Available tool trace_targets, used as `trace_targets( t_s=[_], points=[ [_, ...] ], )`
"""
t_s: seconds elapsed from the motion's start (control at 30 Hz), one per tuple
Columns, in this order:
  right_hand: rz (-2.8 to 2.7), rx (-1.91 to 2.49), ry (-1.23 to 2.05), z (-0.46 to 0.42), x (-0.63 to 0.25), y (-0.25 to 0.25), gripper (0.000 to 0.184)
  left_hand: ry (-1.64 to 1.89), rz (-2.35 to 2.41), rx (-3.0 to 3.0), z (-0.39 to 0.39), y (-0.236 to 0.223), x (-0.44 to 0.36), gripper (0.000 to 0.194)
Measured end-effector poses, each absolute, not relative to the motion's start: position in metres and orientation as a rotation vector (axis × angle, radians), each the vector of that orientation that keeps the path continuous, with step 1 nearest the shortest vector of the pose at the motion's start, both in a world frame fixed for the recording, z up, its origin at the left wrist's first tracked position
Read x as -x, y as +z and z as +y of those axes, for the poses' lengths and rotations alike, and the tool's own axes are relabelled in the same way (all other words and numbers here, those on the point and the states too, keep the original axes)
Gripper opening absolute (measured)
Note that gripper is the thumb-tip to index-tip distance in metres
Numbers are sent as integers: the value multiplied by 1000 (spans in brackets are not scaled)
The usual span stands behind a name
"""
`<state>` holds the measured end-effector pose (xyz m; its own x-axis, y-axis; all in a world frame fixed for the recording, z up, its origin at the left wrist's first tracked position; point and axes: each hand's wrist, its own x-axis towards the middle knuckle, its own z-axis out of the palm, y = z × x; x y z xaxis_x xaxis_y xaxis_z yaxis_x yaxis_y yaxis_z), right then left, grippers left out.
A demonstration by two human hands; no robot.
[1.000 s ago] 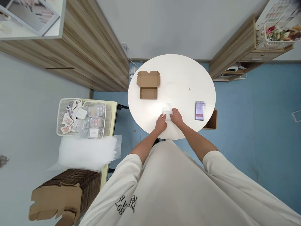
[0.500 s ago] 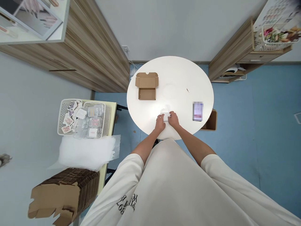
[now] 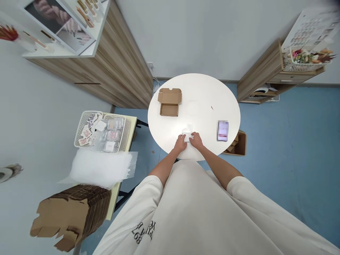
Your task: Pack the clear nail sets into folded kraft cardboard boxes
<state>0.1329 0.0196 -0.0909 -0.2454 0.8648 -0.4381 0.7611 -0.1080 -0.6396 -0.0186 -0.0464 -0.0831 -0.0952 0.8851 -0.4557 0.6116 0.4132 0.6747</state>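
Note:
Both my hands rest at the near edge of a round white table (image 3: 202,88), closed around a small white wrapped packet (image 3: 187,134). My left hand (image 3: 180,143) grips its left side and my right hand (image 3: 196,140) grips its right side, fingers curled over it. Most of the packet is hidden under my fingers. An open brown cardboard box (image 3: 169,102) lies on the table's far left, empty as far as I can see. A phone (image 3: 222,130) lies flat to the right of my hands.
A low yellow side table on my left holds a white basket (image 3: 102,131) of small packaged items and a pile of white foam sheets (image 3: 99,169). Flattened cardboard boxes (image 3: 71,214) are stacked nearer. A brown box (image 3: 237,145) sits on the floor. Wooden cabinets flank the table.
My hands have pulled the packet slightly closer to the table's near edge and closed tighter over it. The view has tilted back, so everything sits lower in the picture.

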Motion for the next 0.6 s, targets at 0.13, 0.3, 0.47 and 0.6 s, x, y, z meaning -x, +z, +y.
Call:
trace_targets(
  t_s=[0.13,0.3,0.47,0.6],
  points=[
    [-1870,1944,1251,21,-120,-92,25,396,1774,-1254,-41,-87,22,68],
    [-1766,1999,1185,24,-107,-93,21,432,1677,-1262,-37,-95,38,63],
    [-1651,2068,1259,27,-101,-82,30,445,1609,-1176,-34,-86,53,60],
    [-1694,1954,1240,42,-84,-62,31,539,1564,-1079,-26,-75,70,54]
  ],
)
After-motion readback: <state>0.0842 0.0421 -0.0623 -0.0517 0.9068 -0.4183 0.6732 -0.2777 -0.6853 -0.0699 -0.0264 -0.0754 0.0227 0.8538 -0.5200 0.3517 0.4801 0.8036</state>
